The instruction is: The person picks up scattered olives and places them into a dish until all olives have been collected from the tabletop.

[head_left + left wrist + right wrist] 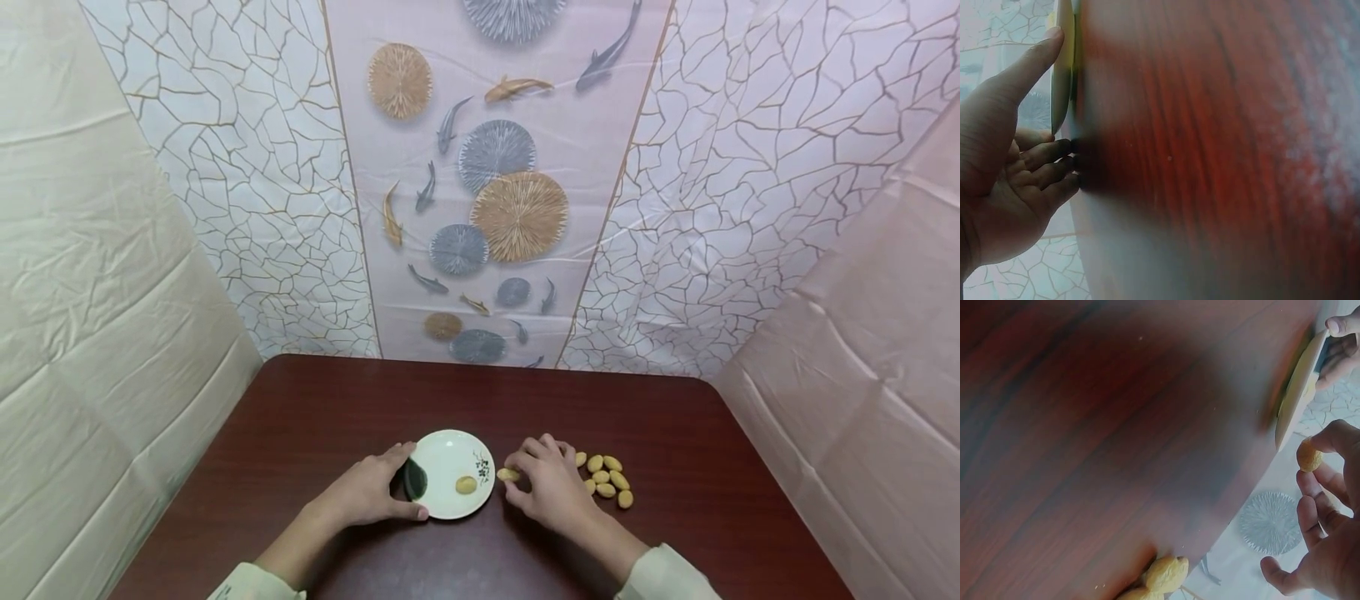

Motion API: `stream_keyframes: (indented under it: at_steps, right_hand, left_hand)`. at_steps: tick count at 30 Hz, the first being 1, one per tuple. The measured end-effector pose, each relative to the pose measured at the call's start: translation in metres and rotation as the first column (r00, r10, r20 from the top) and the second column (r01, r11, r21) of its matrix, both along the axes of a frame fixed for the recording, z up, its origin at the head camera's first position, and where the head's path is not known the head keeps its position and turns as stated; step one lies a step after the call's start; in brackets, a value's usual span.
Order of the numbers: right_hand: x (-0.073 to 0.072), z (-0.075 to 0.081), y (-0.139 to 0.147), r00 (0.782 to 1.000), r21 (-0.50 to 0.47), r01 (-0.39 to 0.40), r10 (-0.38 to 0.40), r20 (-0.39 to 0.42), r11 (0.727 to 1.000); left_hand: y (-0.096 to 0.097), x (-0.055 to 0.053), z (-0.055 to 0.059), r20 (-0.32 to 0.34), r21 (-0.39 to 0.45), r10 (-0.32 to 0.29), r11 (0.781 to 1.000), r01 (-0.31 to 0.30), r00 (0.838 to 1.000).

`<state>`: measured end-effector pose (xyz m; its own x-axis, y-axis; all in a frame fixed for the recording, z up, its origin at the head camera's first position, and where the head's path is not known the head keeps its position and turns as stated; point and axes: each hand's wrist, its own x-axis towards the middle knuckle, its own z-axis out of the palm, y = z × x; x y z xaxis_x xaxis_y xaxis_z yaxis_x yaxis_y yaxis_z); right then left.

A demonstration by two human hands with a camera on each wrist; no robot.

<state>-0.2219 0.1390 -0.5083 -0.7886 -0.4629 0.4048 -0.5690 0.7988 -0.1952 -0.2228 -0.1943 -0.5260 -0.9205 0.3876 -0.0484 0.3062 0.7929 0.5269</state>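
Observation:
A white saucer (442, 500) with a floral print and a dark green patch at its left side lies on the table. One yellow, wrinkled oval piece (466, 485) rests on it. My left hand (367, 490) holds the saucer's left side, thumb on the near rim and fingers round the far left edge. Just right of the saucer, my right hand (551, 487) pinches another yellow oval piece (1309, 455) between thumb and fingertips, above the table. Beyond that hand, several more yellow pieces (605, 490) lie grouped on the tabletop, some partly hidden behind it.
The dark red-brown wooden table (337, 400) has rounded far corners. A patterned cloth (517, 217) with fish and round motifs hangs behind it. Plain beige cloths (97, 333) hang along both sides.

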Motion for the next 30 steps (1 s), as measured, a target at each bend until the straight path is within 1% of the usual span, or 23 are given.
stream_keyframes:
  at_steps: [9, 13, 19, 26, 30]
  right_hand:
    - [-0.001, -0.002, -0.011, 0.999, -0.016, -0.035, 0.036, 0.016, 0.999]
    - [-0.002, -0.003, -0.014, 0.999, -0.020, -0.033, 0.034, 0.025, 0.999]
    - [-0.002, -0.003, -0.020, 0.997, -0.027, -0.032, 0.033, 0.065, 0.999]
    - [-0.001, -0.004, -0.024, 0.998, -0.026, -0.033, 0.035, 0.053, 0.999]
    - [0.000, -0.005, -0.025, 0.996, -0.015, -0.032, 0.033, 0.081, 0.999]
  left_hand:
    - [0.001, -0.001, 0.001, -0.023, -0.009, -0.008, 1.000, 0.008, 1.000]
    - [0.002, 0.000, 0.002, -0.027, -0.013, -0.008, 1.000, 0.008, 1.000]
    - [0.003, 0.000, 0.005, -0.020, -0.014, -0.004, 1.000, 0.004, 1.000]
    - [0.002, -0.001, 0.000, -0.031, -0.014, -0.008, 1.000, 0.008, 0.999]
    - [0.000, -0.001, -0.001, -0.033, -0.011, -0.016, 1.000, 0.016, 0.999]
